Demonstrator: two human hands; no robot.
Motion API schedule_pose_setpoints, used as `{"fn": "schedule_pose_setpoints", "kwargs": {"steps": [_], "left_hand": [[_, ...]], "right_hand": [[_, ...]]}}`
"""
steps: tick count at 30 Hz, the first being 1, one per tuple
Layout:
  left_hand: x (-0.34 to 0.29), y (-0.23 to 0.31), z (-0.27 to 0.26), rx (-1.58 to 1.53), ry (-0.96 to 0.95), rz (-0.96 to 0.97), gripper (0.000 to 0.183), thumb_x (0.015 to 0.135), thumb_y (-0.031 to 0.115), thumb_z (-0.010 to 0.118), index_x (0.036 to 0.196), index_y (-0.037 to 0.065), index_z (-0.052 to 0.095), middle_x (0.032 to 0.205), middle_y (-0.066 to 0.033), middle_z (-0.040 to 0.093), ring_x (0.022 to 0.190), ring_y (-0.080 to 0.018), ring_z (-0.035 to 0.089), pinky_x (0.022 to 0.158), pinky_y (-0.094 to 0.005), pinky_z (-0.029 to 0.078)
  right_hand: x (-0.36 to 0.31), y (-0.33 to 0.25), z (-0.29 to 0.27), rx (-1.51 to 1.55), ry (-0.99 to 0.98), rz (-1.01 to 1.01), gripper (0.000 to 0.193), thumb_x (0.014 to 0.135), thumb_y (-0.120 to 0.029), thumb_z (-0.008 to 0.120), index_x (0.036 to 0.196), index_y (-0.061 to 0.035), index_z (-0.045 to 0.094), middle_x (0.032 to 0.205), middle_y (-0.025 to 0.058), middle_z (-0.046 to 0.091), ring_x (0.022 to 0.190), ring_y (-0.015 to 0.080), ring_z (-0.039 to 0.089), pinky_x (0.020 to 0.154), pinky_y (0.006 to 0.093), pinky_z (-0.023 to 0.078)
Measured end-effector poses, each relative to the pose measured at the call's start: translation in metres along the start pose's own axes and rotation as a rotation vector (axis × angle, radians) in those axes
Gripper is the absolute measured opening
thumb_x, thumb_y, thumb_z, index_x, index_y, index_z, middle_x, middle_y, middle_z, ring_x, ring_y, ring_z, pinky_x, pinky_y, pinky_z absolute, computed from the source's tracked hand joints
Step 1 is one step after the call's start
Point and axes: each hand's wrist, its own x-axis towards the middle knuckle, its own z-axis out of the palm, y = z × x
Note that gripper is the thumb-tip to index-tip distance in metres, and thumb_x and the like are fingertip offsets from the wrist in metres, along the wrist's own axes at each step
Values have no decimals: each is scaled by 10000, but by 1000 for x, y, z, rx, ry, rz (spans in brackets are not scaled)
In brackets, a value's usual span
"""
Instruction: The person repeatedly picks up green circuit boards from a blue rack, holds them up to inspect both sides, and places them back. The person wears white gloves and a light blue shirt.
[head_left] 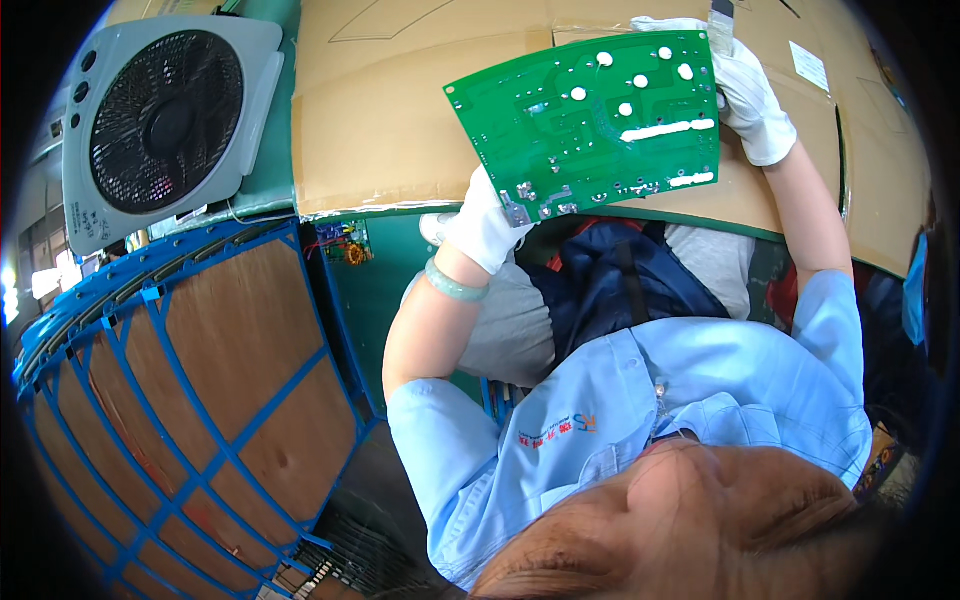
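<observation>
A large green circuit board (560, 130) is held up over the table's near edge, its soldered face showing. Several round white blobs and two white strips lie across it. My left hand (482, 228), in a white glove, is closed on the board's lower left corner; part of its fingers is hidden behind the board. The gloved right hand (752, 100) grips the board's upper right edge. Beside the right fingers stands a flat grey and dark piece (720, 25), cut off by the picture's edge; whether that hand also holds it, I cannot tell.
Brown cardboard (390, 130) covers the table, with a white paper label (808, 65) at the right. A grey box fan (165, 125) stands at the left. Below it is a blue-framed rack with wooden panels (250, 330). Electronic parts with a copper coil (350, 250) sit beneath the table edge.
</observation>
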Motion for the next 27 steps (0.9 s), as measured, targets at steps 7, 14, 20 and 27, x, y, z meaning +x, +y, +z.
{"fn": "schedule_pose_setpoints", "kwargs": {"steps": [7, 14, 20, 27], "left_hand": [[2, -8, -15, 445, -64, 181, 373, 1005, 228, 431, 1299, 5, 494, 1210, -158, 605, 1047, -273, 632, 855, -421, 566], [1, -7, -16, 375, -83, 168, 353, 1004, 99, 426, 1342, -3, 424, 1279, -163, 550, 1101, -284, 593, 888, -422, 552], [9, -8, -29, 1021, -186, 457, 340, 984, 78, 463, 1319, 22, 443, 1279, -149, 543, 1112, -275, 585, 898, -422, 548], [2, 0, -23, 1072, -202, 398, 431, 895, -21, 576, 1305, 28, 453, 1261, -131, 557, 1093, -246, 595, 879, -404, 555]], "right_hand": [[-2, -7, 9, 38, -30, 12, 375, 927, -292, 631, 1215, -54, 592, 825, -49, 623, 525, -27, 437, 424, 149, 262], [-4, -20, 20, 18, -70, 30, 353, 932, -317, 625, 1195, -82, 621, 718, -62, 547, 507, 4, 367, 435, 189, 263], [-5, -26, 19, -12, -100, 33, 344, 941, -313, 619, 1208, -97, 623, 757, -66, 578, 540, -9, 399, 442, 168, 271], [-6, -27, 22, 9, -118, 39, 356, 915, -300, 657, 1212, -106, 624, 742, -75, 563, 527, -15, 398, 431, 161, 282]]}}
